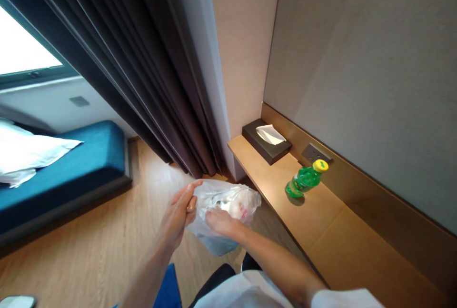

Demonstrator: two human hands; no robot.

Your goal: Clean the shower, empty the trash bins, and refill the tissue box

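Observation:
A thin, translucent white plastic bag (210, 241) hangs in front of me, above the floor. My left hand (183, 205) is closed on the left side of its rim, with the index finger stretched along the edge. My right hand (222, 221) is at the bag's mouth, partly inside it. Its fingers look curled, but their tips are hidden, so what they hold cannot be made out. Crumpled white stuff with a small pink-red mark (243, 213) shows in the bag beside the right hand.
To the right runs a wooden shelf (332, 217) bearing a green bottle with a yellow cap (303, 182) and a dark tissue box (266, 141). A wall socket (316, 153) sits behind. Leftward are dark curtains (143, 60) and a blue bench (89, 151) with a white pillow (32, 155).

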